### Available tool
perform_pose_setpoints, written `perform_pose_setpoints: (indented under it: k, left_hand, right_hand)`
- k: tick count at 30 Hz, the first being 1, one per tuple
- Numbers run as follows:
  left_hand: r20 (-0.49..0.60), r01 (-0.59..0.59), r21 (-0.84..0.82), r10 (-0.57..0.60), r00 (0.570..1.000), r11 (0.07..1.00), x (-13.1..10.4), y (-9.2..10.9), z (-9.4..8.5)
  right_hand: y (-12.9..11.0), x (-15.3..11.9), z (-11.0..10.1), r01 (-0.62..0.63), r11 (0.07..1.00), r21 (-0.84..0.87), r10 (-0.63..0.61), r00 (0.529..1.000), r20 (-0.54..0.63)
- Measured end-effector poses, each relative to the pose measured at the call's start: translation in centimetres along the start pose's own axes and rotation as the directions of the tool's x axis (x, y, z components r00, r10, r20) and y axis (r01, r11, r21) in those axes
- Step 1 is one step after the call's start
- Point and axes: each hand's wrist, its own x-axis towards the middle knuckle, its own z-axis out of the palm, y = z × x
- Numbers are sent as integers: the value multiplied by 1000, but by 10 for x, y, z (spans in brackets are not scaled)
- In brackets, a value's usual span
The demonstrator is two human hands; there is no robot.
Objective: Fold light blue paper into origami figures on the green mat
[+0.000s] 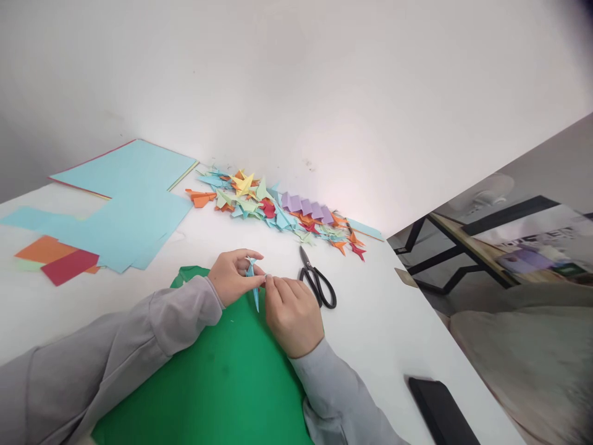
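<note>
A small blue piece of folded paper (251,268), narrow and pointed like an origami crane, is between my two hands above the green cloth (217,371). My left hand (234,276) pinches its middle between thumb and fingers, and a long thin tip hangs downward. On the other side, the curled fingers of my right hand (293,312) pinch a small end of the same paper; the exact fold there is hidden. Scissors with black handles (327,290) lie just past my right hand on the white table.
Along the wall runs a pile of folded paper figures (278,210) in many colours. Blue sheets (130,228) spread at the left, with orange (44,249) and red paper pieces (69,266) in front. A black phone-like object (440,411) rests near the table's right edge.
</note>
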Motion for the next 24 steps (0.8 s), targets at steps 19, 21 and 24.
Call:
perform_pose_setpoints:
  k: [19, 21, 24]
  left_hand:
    - [23, 53, -75, -52, 998, 996, 3, 4, -4]
    - [34, 48, -68, -45, 998, 997, 3, 4, -5]
    - [50, 19, -20, -18, 999, 1000, 3, 2, -6]
  right_hand:
    - [-3, -4, 1, -356, 832, 425, 365, 929, 64]
    - [0, -4, 2, -537, 571, 621, 567, 805, 175]
    - [5, -1, 4, -675, -10, 738, 631, 568, 529]
